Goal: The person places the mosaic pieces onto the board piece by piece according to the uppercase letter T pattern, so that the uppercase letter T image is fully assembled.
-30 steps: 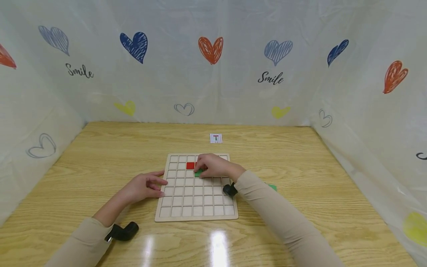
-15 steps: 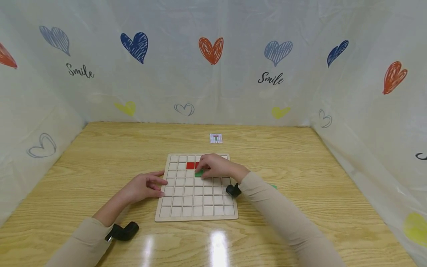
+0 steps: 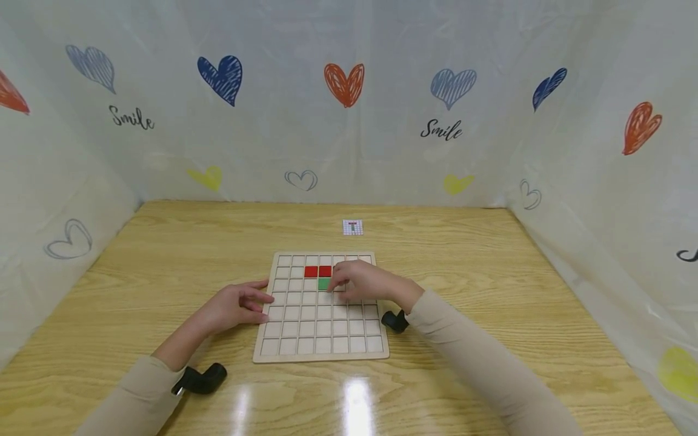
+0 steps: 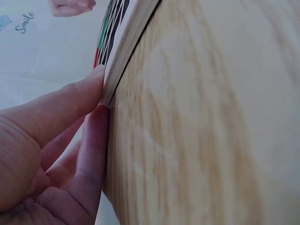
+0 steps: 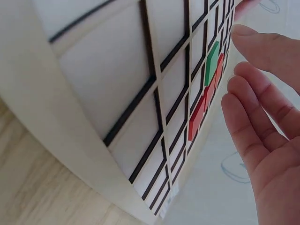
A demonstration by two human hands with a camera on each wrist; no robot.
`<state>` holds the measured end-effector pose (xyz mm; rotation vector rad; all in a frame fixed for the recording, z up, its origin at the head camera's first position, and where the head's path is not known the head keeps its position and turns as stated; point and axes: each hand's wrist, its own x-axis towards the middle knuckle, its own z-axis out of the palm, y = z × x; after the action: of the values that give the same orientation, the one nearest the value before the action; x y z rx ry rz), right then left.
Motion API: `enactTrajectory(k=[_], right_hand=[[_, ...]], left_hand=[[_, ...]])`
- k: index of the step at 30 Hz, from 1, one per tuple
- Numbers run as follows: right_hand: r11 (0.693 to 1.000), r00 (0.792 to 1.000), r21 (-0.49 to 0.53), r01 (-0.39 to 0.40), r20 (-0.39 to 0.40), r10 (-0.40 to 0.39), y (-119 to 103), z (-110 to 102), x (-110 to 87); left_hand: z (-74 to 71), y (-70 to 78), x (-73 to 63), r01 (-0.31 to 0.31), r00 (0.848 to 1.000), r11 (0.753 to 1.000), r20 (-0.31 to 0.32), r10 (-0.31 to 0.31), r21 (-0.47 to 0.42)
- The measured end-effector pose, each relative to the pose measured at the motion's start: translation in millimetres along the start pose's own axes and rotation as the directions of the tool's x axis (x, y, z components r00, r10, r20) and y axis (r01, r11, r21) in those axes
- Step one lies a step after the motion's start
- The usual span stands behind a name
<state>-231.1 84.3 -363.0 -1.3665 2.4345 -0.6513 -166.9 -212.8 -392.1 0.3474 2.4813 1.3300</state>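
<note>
A wooden grid board lies flat on the table, with red tiles in a row and one green tile in the cell below them. My left hand rests at the board's left edge; in the left wrist view its thumb and a finger touch the rim. Just right of the green tile, my right hand hovers over the board. Its fingers are loosely bent and hold nothing, apart from the tile in the right wrist view. That hand hides part of the red row in the head view.
A small card with a T pattern on a grid lies beyond the board. Behind the wooden table hangs a white curtain with hearts and "Smile" lettering. Black wrist cameras sit on both wrists.
My right hand has let go of the green tile and shifted right, uncovering it and the second red tile. My left hand has not moved. The right sleeve now covers a green piece at right.
</note>
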Motion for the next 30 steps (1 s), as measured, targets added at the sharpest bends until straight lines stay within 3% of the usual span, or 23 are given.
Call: enactTrajectory(k=[13,23,30], right_hand=[[0.998,0.999,-0.05,0.038,-0.015,-0.039,1.1,4.7,-15.7],[0.999,1.0,-0.033,-0.017,-0.014,0.017,5.3,4.8,-35.2],[0.999,0.999,-0.039,-0.007,-0.034,0.005,11.2,7.9,-48.7]], left_hand=[[0.3,-0.5,-0.6,-0.004,1.0,1.0,0.001,0.004,0.012],[1.0,0.5,-0.3,-0.009,1.0,1.0,-0.004,0.009,0.015],[1.1,1.2,-0.2,-0.001,1.0,1.0,-0.005,0.002,0.012]])
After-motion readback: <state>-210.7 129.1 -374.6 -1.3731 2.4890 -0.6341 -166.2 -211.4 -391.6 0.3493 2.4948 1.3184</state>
